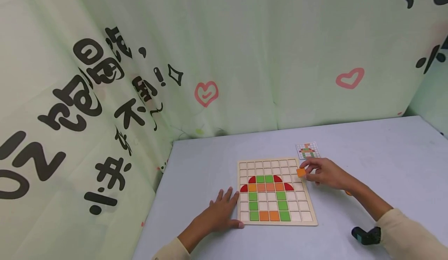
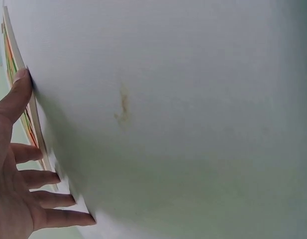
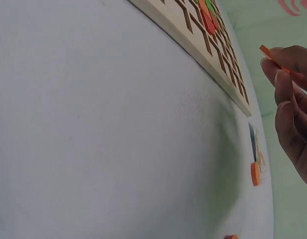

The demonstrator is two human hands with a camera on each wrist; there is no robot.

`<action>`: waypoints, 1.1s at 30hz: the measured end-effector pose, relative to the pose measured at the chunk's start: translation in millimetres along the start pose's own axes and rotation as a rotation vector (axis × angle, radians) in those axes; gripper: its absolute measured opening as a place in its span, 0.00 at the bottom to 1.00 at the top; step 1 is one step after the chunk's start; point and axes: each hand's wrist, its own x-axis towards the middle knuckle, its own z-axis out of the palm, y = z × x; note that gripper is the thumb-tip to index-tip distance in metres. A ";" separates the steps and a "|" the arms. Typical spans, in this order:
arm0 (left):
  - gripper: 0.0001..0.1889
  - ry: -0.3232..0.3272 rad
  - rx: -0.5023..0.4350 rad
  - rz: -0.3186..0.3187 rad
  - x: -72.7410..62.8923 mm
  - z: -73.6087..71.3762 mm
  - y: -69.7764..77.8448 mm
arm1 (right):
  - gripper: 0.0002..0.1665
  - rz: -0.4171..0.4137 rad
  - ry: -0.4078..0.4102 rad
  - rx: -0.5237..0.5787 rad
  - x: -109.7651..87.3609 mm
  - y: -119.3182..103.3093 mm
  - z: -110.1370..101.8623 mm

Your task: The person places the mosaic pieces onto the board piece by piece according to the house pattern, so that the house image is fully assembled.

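A square orange tile (image 1: 301, 172) is pinched between the thumb and fingers of my right hand (image 1: 325, 171), over the right edge of a wooden grid board (image 1: 304, 205). In the right wrist view the orange tile (image 3: 274, 58) appears edge-on, raised above the table. Green, orange and red tiles fill several cells of the board, with rounded red pieces (image 1: 288, 186) at the sides of the upper rows. My left hand (image 1: 219, 213) lies at the board's left side, fingers spread. Its thumb (image 2: 21, 92) touches the board's edge in the left wrist view.
Behind the board's upper right corner lies a small card (image 1: 308, 150) printed with a coloured grid figure. An orange piece (image 1: 348, 192) is partly hidden by my right forearm. Near the right sleeve is a black object (image 1: 366, 236). A printed curtain (image 1: 245, 58) hangs behind the table.
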 end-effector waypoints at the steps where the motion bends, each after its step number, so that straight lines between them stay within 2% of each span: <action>1: 0.53 0.001 -0.004 -0.001 -0.1 -0.7 0.6 | 0.20 -0.001 0.000 -0.001 1.5 -1.6 1.3; 15: 0.55 0.000 -0.027 -0.002 -0.9 -4.2 2.6 | 0.18 -0.029 0.004 0.001 17.5 -15.8 17.0; 25: 0.55 -0.003 0.003 0.000 1.0 -1.4 1.0 | 0.17 -0.062 0.012 0.011 29.1 -19.8 27.3; 33: 0.55 0.001 -0.008 -0.002 1.6 -0.4 2.1 | 0.17 -0.039 0.011 0.006 38.7 -22.5 35.1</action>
